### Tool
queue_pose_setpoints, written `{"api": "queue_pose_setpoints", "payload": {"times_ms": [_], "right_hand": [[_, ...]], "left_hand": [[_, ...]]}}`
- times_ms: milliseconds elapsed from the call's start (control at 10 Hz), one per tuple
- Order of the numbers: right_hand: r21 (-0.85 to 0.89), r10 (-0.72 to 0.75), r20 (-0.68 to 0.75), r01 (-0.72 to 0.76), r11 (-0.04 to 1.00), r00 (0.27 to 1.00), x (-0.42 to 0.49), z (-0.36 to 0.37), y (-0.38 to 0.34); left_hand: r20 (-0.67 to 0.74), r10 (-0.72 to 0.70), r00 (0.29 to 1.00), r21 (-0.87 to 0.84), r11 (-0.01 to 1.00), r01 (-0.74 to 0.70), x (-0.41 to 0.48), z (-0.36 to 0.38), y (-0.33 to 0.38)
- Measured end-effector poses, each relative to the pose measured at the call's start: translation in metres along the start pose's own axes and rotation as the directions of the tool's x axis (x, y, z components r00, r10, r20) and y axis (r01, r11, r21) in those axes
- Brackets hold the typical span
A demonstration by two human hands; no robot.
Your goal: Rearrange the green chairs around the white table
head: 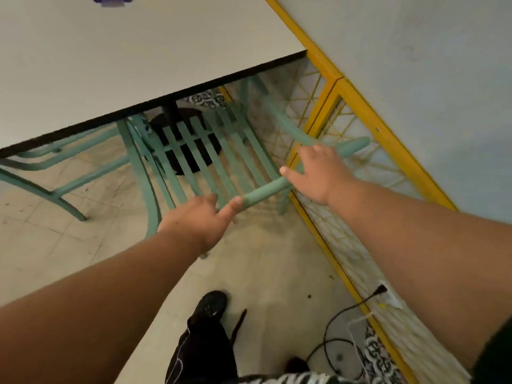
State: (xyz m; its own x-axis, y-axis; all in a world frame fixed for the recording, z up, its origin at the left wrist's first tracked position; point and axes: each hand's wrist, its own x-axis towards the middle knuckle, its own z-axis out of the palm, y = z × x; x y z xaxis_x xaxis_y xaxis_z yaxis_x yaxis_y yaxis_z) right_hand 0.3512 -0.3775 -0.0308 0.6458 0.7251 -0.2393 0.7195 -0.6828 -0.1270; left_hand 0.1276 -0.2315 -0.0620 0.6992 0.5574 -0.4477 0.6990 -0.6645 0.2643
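Note:
A green slatted metal chair (pixel 210 151) stands at the near edge of the white table (pixel 133 56), its seat partly under the tabletop. Its top rail (pixel 266 191) runs diagonally between my hands. My left hand (pixel 199 220) grips the lower-left end of that rail. My right hand (pixel 318 173) is closed over the rail's upper-right part, fingers wrapped around it. A second green chair (pixel 55 173) stands to the left, mostly tucked under the table.
A yellow metal fence with wire mesh (pixel 354 112) runs diagonally close on the right of the chair. The table's black pedestal base (pixel 188 151) sits under the top. A black cable (pixel 340 328) lies on the floor near my foot (pixel 210 306).

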Motion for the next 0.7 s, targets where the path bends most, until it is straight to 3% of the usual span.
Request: {"api": "queue_pose_setpoints", "payload": {"times_ms": [100,200,400,500,700], "right_hand": [[0.171,0.054,-0.168,-0.025,0.985,0.984,-0.039,-0.011,-0.013],[0.219,0.213,-0.265,-0.156,0.963,0.941,-0.078,-0.022,-0.01],[0.252,0.449,-0.276,-0.387,0.887,0.85,-0.167,-0.052,0.024],[0.216,0.512,-0.368,-0.464,0.859,0.776,-0.207,-0.104,0.064],[0.169,0.534,-0.624,-0.568,0.805,0.571,-0.286,-0.247,0.144]], "left_hand": [[0.062,0.072,0.996,-0.007,0.997,-0.071,-0.002,-0.027,-0.002],[-0.073,0.24,0.968,0.127,0.965,-0.229,0.003,-0.063,-0.003],[-0.018,0.476,0.879,0.313,0.838,-0.447,-0.001,-0.119,0.049],[-0.051,0.567,0.822,0.341,0.784,-0.519,-0.011,-0.148,0.109],[-0.337,0.753,0.565,0.371,0.658,-0.655,-0.052,-0.247,0.261]]}}
